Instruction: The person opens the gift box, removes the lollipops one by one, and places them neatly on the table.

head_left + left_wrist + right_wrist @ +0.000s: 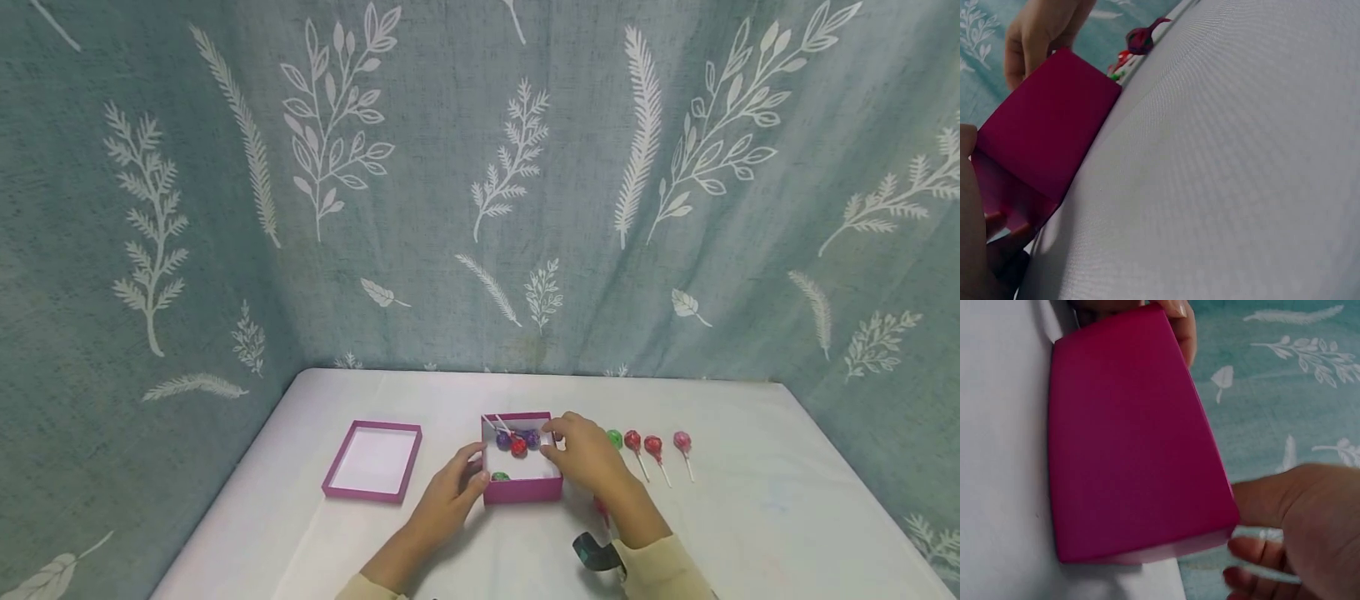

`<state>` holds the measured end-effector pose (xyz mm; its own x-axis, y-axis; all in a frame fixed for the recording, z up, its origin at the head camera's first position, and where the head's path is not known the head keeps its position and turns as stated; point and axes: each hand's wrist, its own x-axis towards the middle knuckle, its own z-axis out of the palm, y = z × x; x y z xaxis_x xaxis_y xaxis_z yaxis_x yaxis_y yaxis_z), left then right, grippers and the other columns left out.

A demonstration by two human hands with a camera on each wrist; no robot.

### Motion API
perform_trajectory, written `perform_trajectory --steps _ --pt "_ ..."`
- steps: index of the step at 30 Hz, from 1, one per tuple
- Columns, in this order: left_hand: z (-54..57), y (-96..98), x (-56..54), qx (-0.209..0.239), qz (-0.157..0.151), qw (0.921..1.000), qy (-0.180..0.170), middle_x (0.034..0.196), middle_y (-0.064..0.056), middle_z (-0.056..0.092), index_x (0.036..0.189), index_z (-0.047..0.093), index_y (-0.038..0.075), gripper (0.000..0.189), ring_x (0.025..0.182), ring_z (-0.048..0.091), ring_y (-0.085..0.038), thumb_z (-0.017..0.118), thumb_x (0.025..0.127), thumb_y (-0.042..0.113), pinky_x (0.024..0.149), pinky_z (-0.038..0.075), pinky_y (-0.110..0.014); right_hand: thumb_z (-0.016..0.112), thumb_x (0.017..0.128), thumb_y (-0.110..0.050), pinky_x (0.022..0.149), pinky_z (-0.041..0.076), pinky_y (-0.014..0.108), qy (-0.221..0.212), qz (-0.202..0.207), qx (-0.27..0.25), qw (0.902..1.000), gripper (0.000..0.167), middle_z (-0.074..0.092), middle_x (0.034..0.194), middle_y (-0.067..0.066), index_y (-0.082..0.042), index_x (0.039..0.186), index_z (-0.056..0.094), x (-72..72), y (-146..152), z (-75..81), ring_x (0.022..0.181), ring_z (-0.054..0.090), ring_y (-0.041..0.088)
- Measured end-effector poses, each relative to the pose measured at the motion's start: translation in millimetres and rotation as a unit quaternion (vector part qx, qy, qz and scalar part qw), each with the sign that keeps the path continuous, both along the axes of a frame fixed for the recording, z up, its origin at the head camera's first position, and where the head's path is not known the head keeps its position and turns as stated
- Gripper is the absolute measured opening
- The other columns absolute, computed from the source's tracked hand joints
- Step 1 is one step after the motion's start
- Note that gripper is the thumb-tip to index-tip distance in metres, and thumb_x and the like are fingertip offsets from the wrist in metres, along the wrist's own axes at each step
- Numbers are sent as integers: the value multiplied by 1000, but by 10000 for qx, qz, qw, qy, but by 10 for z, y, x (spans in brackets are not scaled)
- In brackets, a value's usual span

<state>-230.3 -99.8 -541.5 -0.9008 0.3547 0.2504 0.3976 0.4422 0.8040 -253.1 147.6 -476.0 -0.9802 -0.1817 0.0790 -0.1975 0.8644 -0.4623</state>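
A magenta box (522, 492) with a white inside stands uncovered on the table. Inside it, purple lollipops (533, 439) and a red lollipop (518, 447) lie toward the back, and a green lollipop (500, 477) is partly hidden by the front wall. My left hand (447, 493) holds the box's left side, its thumb at the front corner. At the right wall is my right hand (588, 454), with its thumb reaching over the rim and other fingers beside the wall in the right wrist view (1310, 531).
The box's lid (401, 497) lies to the left, white inside up. Right of the box are a green lollipop (615, 438), several red and pink lollipops (653, 447), and another (600, 505) partly hidden by the right arm. A dark curved object (595, 553) is by the right sleeve.
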Motion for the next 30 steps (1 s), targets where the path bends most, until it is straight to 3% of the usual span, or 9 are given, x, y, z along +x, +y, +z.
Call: perform_trajectory --steps 8,19,30 --pt "-6 -4 -7 57 15 10000 -41 143 -13 49 146 41 14 48 124 54 -27 49 103 34 107 36 -49 75 84 -34 82 54 51 -258 14 244 9994 38 61 110 8 -18 118 70 11 -23 -29 96 62 29" --pt "-9 -1 2 37 -2 10000 -67 141 -13 50 146 40 14 47 124 54 -27 49 103 30 106 37 -51 72 87 -35 93 47 57 -433 7 142 9990 38 64 118 10 -17 121 68 41 -10 -38 112 59 34" --pt "1 1 -1 70 2 10000 -50 142 -13 50 145 41 13 48 123 55 -26 49 103 33 107 37 -51 69 90 -37 93 48 54 -455 59 -3 9989 39 67 117 6 -18 125 67 27 0 -66 111 61 30"
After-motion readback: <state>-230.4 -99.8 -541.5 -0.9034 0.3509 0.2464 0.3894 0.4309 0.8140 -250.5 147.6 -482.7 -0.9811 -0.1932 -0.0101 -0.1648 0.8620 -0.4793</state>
